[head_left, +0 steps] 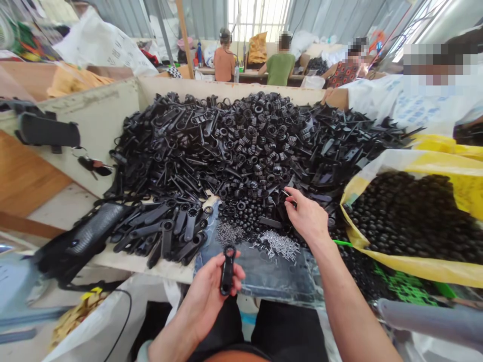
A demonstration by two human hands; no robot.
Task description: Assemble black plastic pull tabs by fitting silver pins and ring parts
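Observation:
My left hand [211, 284] grips a black plastic lever-shaped part [227, 271] with a ring at its upper end, just in front of the bench edge. Over the heap's front, my right hand [307, 216] has thumb and forefinger close together. A thin pale sliver shows at the fingertips; its kind is too small to tell. Below that hand lie a pile of silver pins [279, 245] and, further left, a pile of small darker metal pieces [229, 234]. Small black round parts [241, 216] and black ribbed rings [260, 146] lie behind them.
A wooden bin wall [86, 123] surrounds the black heap. Lever-shaped parts [166, 236] lie in a group at left. A yellow-edged sack [354, 221] of black balls stands at right, beside green pieces [403, 284]. Several people work beyond, one with a hand [335, 98] at the bin's rim.

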